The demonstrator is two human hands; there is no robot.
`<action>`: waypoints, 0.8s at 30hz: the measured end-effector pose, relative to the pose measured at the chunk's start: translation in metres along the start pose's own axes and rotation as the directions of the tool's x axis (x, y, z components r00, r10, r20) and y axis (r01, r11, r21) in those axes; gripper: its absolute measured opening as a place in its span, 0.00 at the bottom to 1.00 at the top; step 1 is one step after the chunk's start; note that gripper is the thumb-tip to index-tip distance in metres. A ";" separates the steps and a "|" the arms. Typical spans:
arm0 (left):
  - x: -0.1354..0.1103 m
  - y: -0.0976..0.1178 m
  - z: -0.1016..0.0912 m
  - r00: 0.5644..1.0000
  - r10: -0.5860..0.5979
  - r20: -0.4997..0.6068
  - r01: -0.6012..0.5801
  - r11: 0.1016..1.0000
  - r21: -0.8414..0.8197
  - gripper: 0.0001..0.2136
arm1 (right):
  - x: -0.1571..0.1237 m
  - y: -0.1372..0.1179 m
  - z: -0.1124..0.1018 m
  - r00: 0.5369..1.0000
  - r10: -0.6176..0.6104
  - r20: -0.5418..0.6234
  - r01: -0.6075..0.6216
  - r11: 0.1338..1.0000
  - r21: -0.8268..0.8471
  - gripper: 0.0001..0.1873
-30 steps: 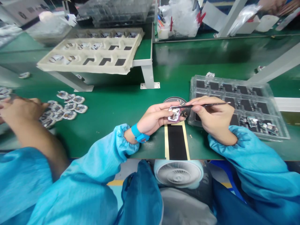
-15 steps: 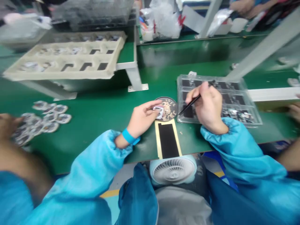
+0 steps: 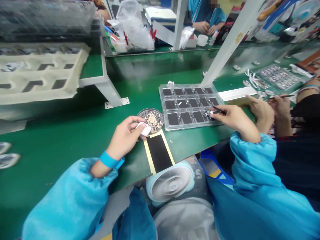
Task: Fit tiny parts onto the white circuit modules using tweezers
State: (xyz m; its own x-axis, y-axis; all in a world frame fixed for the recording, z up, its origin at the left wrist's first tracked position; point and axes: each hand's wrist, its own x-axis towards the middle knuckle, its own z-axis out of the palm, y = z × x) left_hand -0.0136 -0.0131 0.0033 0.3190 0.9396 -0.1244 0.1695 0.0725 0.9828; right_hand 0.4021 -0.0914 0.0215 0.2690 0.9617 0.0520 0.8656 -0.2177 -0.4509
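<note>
Near frame centre, left hand (image 3: 126,136) is gripping a case (image 3: 145,128); right hand (image 3: 237,119) is pinching a black tool (image 3: 219,109), parts (image 3: 206,114) remaining alongside.

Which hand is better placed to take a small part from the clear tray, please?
Probably the right hand: it is at the small parts in the clear tray and holds a dark slim tool. The left hand is farther away, holding a white piece near the round dish.

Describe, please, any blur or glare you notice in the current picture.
Head view, left edge: the cream tray looks smeared; head view, centre: the clear tray shows small highlights, and the white case in the left hand shows little detail; head view, back: the green table has a dull sheen.
</note>
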 end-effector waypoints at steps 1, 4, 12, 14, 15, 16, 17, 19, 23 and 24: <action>0.000 0.000 0.000 1.000 0.007 0.001 -0.007 1.000 0.011 0.16 | 0.000 0.002 0.004 1.000 0.000 0.028 0.001 1.000 -0.010 0.22; 0.002 0.004 -0.002 1.000 -0.011 0.010 0.012 0.998 -0.056 0.15 | 0.003 0.002 0.009 1.000 0.012 0.017 -0.011 0.997 -0.075 0.23; 0.000 0.005 -0.001 0.997 -0.021 0.075 0.043 0.953 -0.300 0.22 | 0.033 0.013 -0.008 0.930 -0.345 -0.127 0.317 0.928 -0.197 0.19; 0.001 0.002 -0.001 0.998 0.010 0.059 0.004 0.973 -0.232 0.21 | 0.037 -0.010 -0.012 0.876 -0.453 -0.165 0.452 0.891 -0.046 0.17; 0.002 0.001 -0.002 0.999 0.024 0.044 -0.014 0.980 -0.197 0.19 | 0.037 -0.028 -0.012 0.870 -0.460 -0.180 0.473 0.880 0.040 0.16; 0.002 0.000 -0.002 0.999 0.033 0.026 -0.028 0.985 -0.169 0.18 | 0.035 -0.051 -0.011 0.877 -0.443 -0.188 0.467 0.877 0.113 0.17; 0.003 -0.001 -0.003 0.999 0.038 0.008 -0.036 0.988 -0.151 0.17 | 0.031 -0.075 -0.007 0.898 -0.399 -0.184 0.429 0.888 0.166 0.17; 0.004 -0.002 -0.005 0.999 0.035 -0.026 -0.038 0.989 -0.144 0.16 | 0.023 -0.125 0.006 0.932 -0.352 -0.089 0.362 0.879 0.310 0.15; 0.006 0.000 -0.007 0.997 0.006 -0.079 -0.021 0.982 -0.188 0.12 | 0.019 -0.192 0.046 0.882 -0.453 0.129 0.317 0.773 0.550 0.12; 0.006 0.001 -0.007 0.996 -0.001 -0.088 -0.017 0.979 -0.203 0.11 | 0.020 -0.198 0.056 0.871 -0.464 0.159 0.294 0.753 0.588 0.12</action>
State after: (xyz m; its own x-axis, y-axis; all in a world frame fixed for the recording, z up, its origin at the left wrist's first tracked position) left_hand -0.0179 -0.0053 0.0040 0.2356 0.9653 -0.1129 -0.0287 0.1230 0.9920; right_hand 0.2118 -0.0199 0.0618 -0.2346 0.9655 0.1130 0.4830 0.2166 -0.8484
